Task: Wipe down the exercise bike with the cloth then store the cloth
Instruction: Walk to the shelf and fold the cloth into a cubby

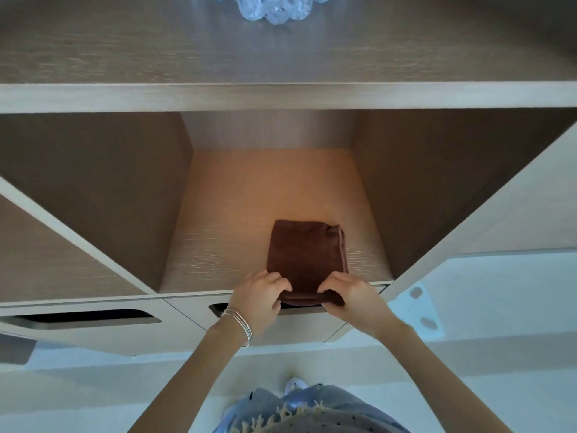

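The folded brown cloth (307, 256) lies flat on the floor of the open middle cabinet compartment (237, 214), right of its centre and close to the front. Its near edge reaches the compartment's front lip, and its far edge points toward the back wall. A stitched hem runs along its right side.

Both hands hold the near edge of the cloth. The left hand (257, 300) grips the left corner, fingers curled over the top of the fabric and thumb tucked below. The right hand (351, 296) pinches the right corner in the same way, its fingers bent over the fold. The two hands sit close together, with a strip of cloth showing between them. Thin silver bangles (240, 323) circle the left wrist.

The cabinet is pale wood. Its doors stand swung open, one on the left (46, 245) and one on the right (499, 214). Just below the compartment are drawer fronts with dark cut-out handles (84, 317). On the cabinet top (125, 42), at the far edge of the view, sits a crumpled piece of clear plastic (271, 7).

Below the arms is a light floor (499, 354), with a white shoe (295, 385) and frayed denim at the bottom of the view.
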Demonstrator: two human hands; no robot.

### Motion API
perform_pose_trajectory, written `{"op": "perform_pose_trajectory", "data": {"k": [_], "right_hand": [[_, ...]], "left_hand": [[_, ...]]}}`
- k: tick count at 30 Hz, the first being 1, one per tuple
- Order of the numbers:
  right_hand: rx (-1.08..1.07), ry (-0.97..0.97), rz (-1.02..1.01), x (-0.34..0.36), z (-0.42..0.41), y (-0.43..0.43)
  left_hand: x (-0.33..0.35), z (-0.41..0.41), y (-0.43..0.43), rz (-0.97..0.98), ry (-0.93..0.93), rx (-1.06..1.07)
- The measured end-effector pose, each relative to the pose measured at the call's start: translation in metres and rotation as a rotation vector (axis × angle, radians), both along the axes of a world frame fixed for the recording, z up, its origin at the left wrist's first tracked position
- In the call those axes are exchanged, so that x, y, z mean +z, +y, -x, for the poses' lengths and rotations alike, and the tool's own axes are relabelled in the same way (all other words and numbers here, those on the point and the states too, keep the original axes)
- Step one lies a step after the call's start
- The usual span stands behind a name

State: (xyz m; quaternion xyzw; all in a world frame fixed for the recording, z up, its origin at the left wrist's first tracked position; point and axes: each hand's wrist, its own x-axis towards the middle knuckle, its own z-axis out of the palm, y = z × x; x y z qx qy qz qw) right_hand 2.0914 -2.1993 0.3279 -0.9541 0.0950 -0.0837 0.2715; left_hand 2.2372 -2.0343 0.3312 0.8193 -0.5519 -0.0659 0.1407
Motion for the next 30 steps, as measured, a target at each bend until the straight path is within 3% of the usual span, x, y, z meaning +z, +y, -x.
{"op": "perform_pose_trajectory", "data": {"k": [2,4,8,17,21,25,30], "right_hand": [[0.019,0.193,-0.111,0.019,-0.002,-0.014],[-0.028,0.268,-0.132,0.037,-0.013,-0.032],[-0.198,0.240,-0.008,0.056,-0.051,-0.060],[-0.384,0.323,0.018,0.011,-0.108,-0.074],[-0.378,0.219,0.038,0.016,-0.093,-0.073],[-0.268,-0.125,0.073,0.017,-0.053,-0.049],[-0.202,-0.084,0.189,0.001,-0.039,-0.022]], "left_hand": [[0.015,-0.009,-0.005,-0.118,0.197,0.037],[0.032,-0.020,-0.017,-0.095,0.300,0.082],[0.051,-0.048,-0.058,0.012,0.187,0.207],[0.007,-0.083,-0.100,-0.116,0.242,0.442],[0.009,-0.077,-0.094,-0.094,0.177,0.476],[0.005,-0.051,-0.059,0.145,0.016,0.260],[-0.010,-0.024,-0.040,0.068,-0.044,0.146]]}}
